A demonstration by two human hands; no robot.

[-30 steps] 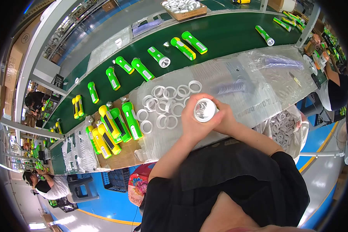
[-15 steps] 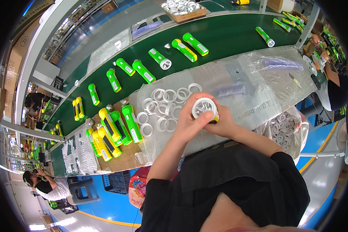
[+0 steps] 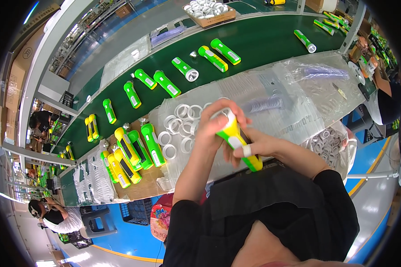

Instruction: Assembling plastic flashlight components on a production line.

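Observation:
A green and yellow flashlight point(image 3: 235, 139) slants between my hands above the front of the table. My left hand point(image 3: 211, 127) is closed around its white-rimmed head, covering most of it. Against its body lies my right hand point(image 3: 262, 144), with a white band around the thumb; the fingers behind are partly hidden. Just left of my hands, several loose white rings point(image 3: 169, 151) are spread on the plastic-covered table. A row of clear round lenses point(image 3: 265, 104) rests beyond my hands. More flashlights point(image 3: 152, 143), some with bare reflectors sticking out, are grouped on cardboard at the left.
A green conveyor belt point(image 3: 263, 44) with spaced-out flashlights runs along the table's far side. Beyond it stands a cardboard box point(image 3: 211, 19) of white rings. A white sack point(image 3: 327, 149) of rings hangs at the right edge. People sit at the left and right.
The flashlight has tilted from lens-up to lying slantwise, its body now showing toward me. My left hand has shifted left around the head, and my right has moved along the body.

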